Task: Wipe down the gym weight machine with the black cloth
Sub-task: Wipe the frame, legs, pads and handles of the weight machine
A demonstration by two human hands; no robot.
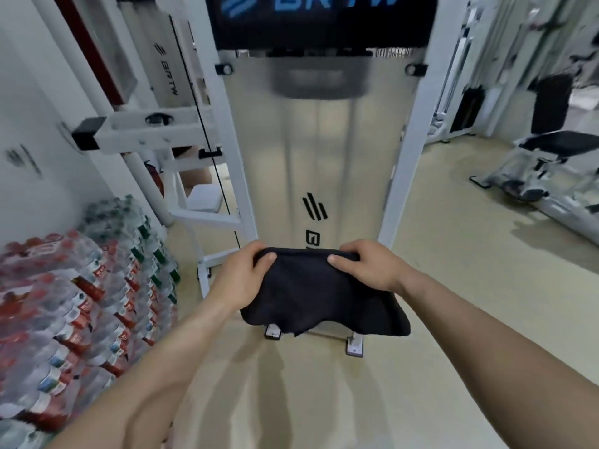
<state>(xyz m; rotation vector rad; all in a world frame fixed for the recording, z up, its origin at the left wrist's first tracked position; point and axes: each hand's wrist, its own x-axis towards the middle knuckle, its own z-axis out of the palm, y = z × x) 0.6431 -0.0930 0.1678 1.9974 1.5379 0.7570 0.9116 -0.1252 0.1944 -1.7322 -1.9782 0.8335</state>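
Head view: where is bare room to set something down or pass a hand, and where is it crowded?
Bare floor lies between the weight machine and the bench on the right, and before the machine's base, under the black cloth gripped by the left hand and right hand. The left is crowded: bottled water packs stand close to the frame.

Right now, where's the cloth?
Low centre in the head view: the cloth is gripped at its top edge by the left hand and right hand, before the machine's panel.
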